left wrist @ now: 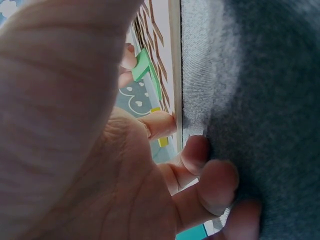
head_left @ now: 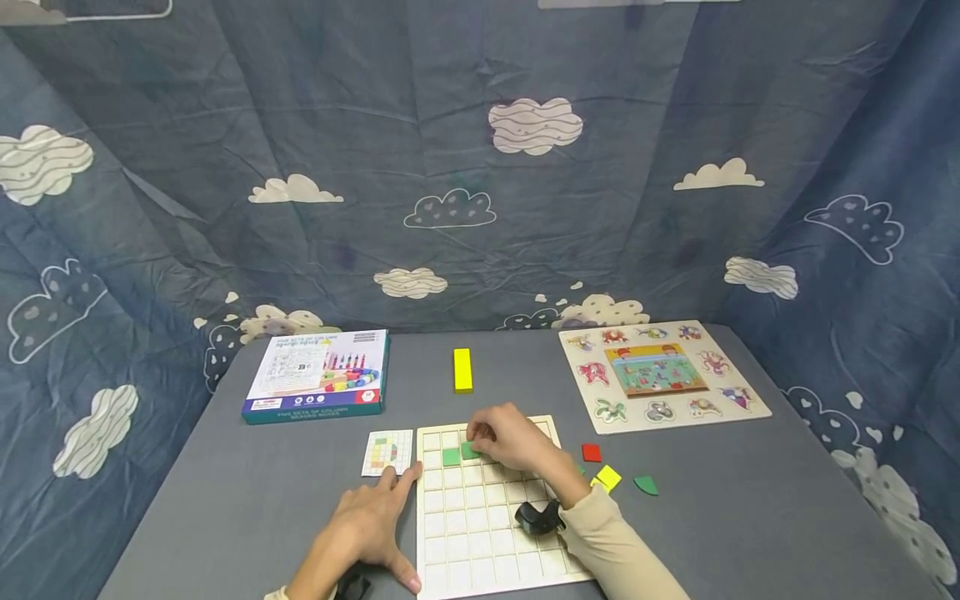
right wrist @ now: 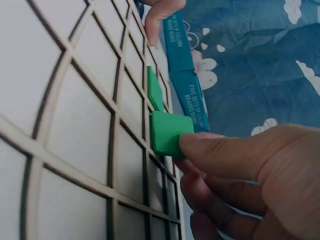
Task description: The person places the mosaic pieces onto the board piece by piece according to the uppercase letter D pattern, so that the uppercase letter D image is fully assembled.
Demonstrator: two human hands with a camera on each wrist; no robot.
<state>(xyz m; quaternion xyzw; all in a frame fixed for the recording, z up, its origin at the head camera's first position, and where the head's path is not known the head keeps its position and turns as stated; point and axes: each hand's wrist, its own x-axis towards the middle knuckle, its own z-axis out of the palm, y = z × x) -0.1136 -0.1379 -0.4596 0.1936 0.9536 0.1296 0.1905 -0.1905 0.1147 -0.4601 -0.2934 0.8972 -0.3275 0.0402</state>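
My right hand [head_left: 506,437] pinches a green square tile [right wrist: 170,134] between thumb and fingers, at the upper rows of a white grid board [head_left: 476,521]. In the right wrist view this tile is tilted against the grid lines. Just to its left, another green tile [head_left: 451,457] lies in a cell. Along the board's left edge rests my left hand [head_left: 371,517], its thumb and index finger spread and touching the edge. Above that hand lies a pattern card [head_left: 387,452] with coloured squares.
Right of the board lie a red tile [head_left: 592,452], yellow tiles [head_left: 609,477] and a green quarter-round piece [head_left: 646,485]. A boxed toy set [head_left: 318,375] is at the back left, a yellow block [head_left: 462,371] at the back middle, a picture puzzle board [head_left: 720,404] at the back right.
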